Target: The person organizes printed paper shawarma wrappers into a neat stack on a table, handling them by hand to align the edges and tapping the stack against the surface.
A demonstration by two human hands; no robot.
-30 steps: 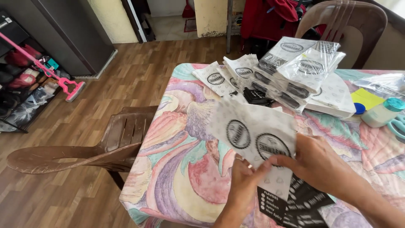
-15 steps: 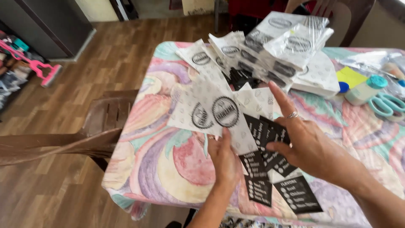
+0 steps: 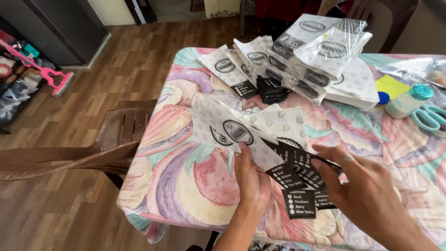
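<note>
- Two hands work at the near edge of the table [image 3: 186, 195], which is covered in a cloth of swirling pastel colours.
- We see the left hand [image 3: 251, 179] pinching a fan of flat white paper bags [image 3: 232, 130], thumb on top; each bag has a round dark emblem and a black strip at its end.
- The right hand [image 3: 367, 190], a ring on one finger, lies with fingers spread on the black ends of the same fan; we cannot tell whether it grips them or only presses on them.
- The fan sits near the table's middle, tilted up toward the left.
- Farther back, more loose bags [image 3: 227, 69] lie overlapped, beside a small stack of black strips [image 3: 272, 88].
- Behind them we find clear plastic packs [image 3: 325, 46], each holding a bundle of the same bags, piled on one another.
- At the far right stand a capped white bottle [image 3: 409, 100], teal scissors [image 3: 429, 118] and a yellow sheet [image 3: 392, 86].
- A brown plastic chair [image 3: 93, 148] stands just left of the table.
</note>
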